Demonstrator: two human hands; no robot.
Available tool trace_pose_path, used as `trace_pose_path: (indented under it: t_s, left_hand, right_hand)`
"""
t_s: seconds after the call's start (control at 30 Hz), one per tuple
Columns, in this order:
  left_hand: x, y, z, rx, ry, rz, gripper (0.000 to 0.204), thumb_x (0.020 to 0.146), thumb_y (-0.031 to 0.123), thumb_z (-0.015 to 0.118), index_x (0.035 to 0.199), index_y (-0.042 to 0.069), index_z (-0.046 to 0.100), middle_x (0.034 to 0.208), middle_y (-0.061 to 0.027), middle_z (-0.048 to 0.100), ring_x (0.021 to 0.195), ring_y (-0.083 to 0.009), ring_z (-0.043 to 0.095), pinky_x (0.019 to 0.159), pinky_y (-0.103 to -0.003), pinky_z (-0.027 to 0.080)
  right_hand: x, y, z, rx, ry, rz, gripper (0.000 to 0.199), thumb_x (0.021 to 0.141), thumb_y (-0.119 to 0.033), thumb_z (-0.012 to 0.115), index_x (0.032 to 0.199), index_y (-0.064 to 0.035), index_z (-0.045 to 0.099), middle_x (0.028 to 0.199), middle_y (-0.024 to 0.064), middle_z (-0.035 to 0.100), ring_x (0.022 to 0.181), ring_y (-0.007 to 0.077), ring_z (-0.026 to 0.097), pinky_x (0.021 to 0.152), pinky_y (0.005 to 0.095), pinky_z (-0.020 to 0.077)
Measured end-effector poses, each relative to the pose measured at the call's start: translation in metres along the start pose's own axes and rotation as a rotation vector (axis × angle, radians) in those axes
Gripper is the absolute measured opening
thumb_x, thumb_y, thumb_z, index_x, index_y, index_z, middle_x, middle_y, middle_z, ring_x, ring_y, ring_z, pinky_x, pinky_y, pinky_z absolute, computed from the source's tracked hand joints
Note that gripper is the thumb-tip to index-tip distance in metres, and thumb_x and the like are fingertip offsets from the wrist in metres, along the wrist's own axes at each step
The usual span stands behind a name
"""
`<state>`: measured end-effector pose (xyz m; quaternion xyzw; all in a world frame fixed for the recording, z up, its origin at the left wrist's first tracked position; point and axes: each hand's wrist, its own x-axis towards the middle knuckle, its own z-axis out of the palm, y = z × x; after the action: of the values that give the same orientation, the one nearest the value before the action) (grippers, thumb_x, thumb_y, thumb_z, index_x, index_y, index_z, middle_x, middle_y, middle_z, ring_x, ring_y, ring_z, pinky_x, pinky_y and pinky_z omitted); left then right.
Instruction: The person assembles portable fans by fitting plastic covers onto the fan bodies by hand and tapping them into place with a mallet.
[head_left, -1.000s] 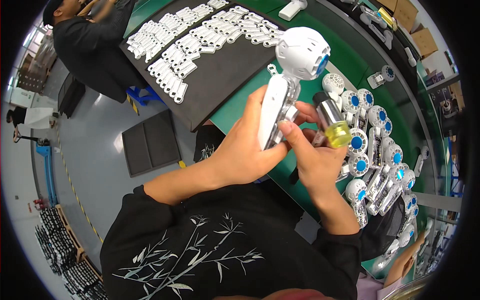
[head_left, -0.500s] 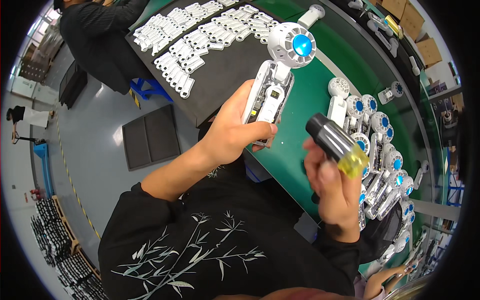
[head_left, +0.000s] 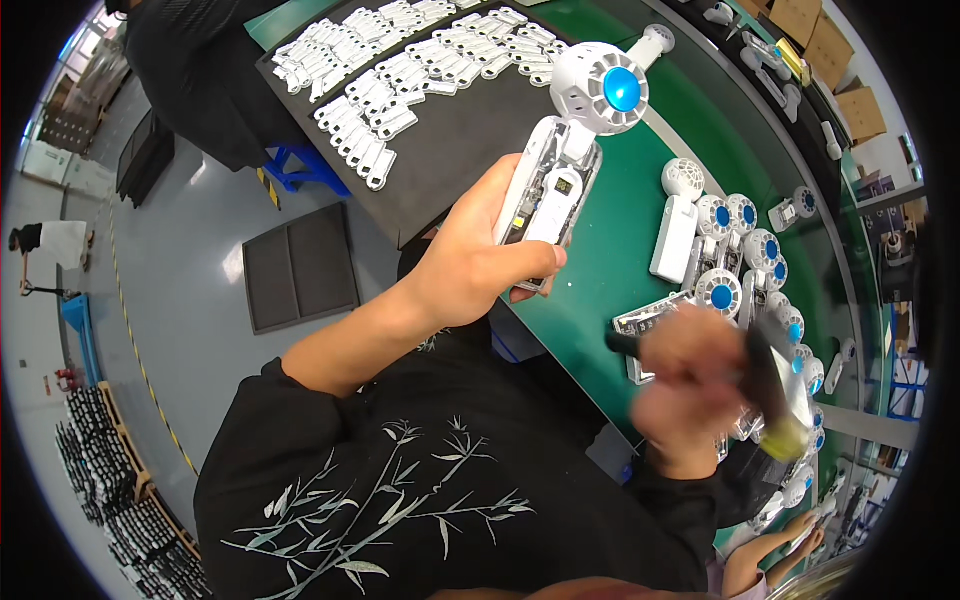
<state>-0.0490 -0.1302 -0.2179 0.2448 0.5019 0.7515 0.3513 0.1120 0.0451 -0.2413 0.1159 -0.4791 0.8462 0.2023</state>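
Observation:
My left hand [head_left: 465, 260] grips a white handheld fan [head_left: 598, 92] upright by its handle, thumb across the front. The fan's round head has a blue centre, and its handle is open at the front, baring inner parts around a small white panel [head_left: 556, 205] with a display. My right hand [head_left: 685, 385], smeared by motion, is closed round a two-faced mallet [head_left: 768, 385]. The mallet's dark head is blurred, with a yellow face at its lower end; its black handle end sticks out left of the fist. Behind the right hand lies another open fan handle [head_left: 650, 312], partly hidden.
Several blue-centred fans [head_left: 722, 290] crowd the right of the green table [head_left: 600, 250]. A dark tray [head_left: 450, 130] bears rows of small white panels at the back. Beyond it stands a person in black [head_left: 200, 80]. Another person's hands [head_left: 800, 530] show at the lower right.
My right hand has swung and turned the mallet, its head moving right and down. The left hand and fan have shifted slightly right in the picture.

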Motion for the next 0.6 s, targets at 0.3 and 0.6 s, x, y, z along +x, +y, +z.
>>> trace_pose_path:
  t_s: [0.3, 0.6]
  left_hand:
    - [0.002, -0.003, -0.002, 0.163, 0.034, 0.059, 0.056, 0.075, -0.005, 0.056, 0.127, -0.002, 0.037, 0.083, -0.0067, 0.056, 0.059, -0.0109, 0.054, 0.047, -0.024, 0.042]
    - [0.003, 0.004, 0.002, -0.001, -0.046, 0.032, 0.072, 0.072, -0.008, 0.055, 0.139, -0.001, 0.028, 0.085, -0.0081, 0.056, 0.058, -0.013, 0.055, 0.045, -0.025, 0.042]
  right_hand:
    - [0.02, -0.011, 0.043, -0.438, 0.038, -0.049, 0.034, 0.098, -0.027, 0.045, 0.07, -0.0077, 0.046, 0.056, 0.0021, 0.044, 0.045, 0.0161, 0.039, 0.043, 0.0318, 0.0289]
    - [0.051, 0.012, 0.06, -1.175, 0.019, 0.083, 0.01, 0.087, -0.003, 0.054, 0.077, -0.002, 0.058, 0.059, 0.0101, 0.058, 0.045, 0.0264, 0.054, 0.046, 0.0344, 0.045]
